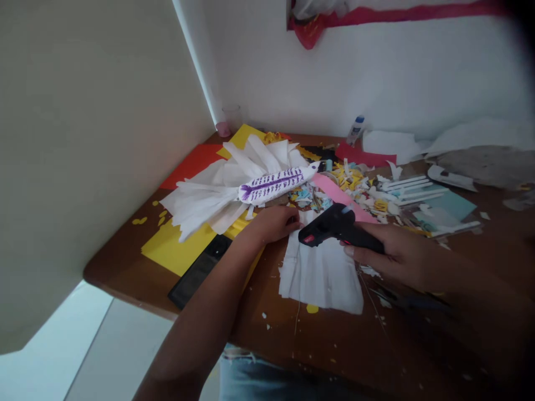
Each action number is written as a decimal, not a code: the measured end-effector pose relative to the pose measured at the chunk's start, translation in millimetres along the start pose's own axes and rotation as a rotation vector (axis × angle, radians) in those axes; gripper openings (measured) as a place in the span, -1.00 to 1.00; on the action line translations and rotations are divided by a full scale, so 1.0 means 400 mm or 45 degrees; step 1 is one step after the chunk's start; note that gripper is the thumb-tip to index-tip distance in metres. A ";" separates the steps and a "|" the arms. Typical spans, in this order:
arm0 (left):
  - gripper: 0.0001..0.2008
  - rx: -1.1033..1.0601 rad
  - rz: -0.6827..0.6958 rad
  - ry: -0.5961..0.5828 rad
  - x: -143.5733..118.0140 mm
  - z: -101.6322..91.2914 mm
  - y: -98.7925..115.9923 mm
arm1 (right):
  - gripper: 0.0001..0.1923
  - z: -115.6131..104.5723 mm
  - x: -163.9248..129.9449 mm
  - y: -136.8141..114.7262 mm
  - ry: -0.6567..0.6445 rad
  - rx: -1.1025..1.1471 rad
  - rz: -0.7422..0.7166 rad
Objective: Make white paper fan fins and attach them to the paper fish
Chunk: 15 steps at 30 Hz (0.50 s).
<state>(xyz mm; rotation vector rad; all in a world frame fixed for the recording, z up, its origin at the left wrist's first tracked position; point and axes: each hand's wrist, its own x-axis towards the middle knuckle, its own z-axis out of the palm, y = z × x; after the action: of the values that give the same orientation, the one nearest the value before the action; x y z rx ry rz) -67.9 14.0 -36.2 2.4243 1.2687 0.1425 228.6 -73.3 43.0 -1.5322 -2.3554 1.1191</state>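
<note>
My right hand is wrapped round the handle of a black hot glue gun. The gun's front end points left and down, over the upper part of a pleated piece of white paper. At that paper's upper left corner, my left hand has its fingers curled in and pinches the edge; the fingertips are partly hidden. Beyond the hands lies a white paper bird with purple markings on its body. White pleated paper fans spread out as its tail and wing.
A black phone lies on yellow paper by my left forearm. Coloured scraps, a pink strip and a box cutter cover the right side. A glue bottle stands by the wall. Scissors lie below my right hand.
</note>
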 end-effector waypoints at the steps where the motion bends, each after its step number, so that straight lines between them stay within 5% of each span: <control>1: -0.78 -0.001 0.000 -0.003 0.000 0.000 0.000 | -0.52 0.000 0.001 0.001 0.001 0.005 0.001; 15: -0.77 -0.021 0.015 0.004 0.000 0.003 -0.002 | -0.53 -0.001 0.001 0.005 0.030 0.020 0.003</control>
<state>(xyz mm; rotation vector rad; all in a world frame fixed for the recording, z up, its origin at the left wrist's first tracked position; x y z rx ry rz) -68.2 14.3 -37.6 2.4190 1.2498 0.1589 230.0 -72.5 41.9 -1.5347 -2.3245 1.1117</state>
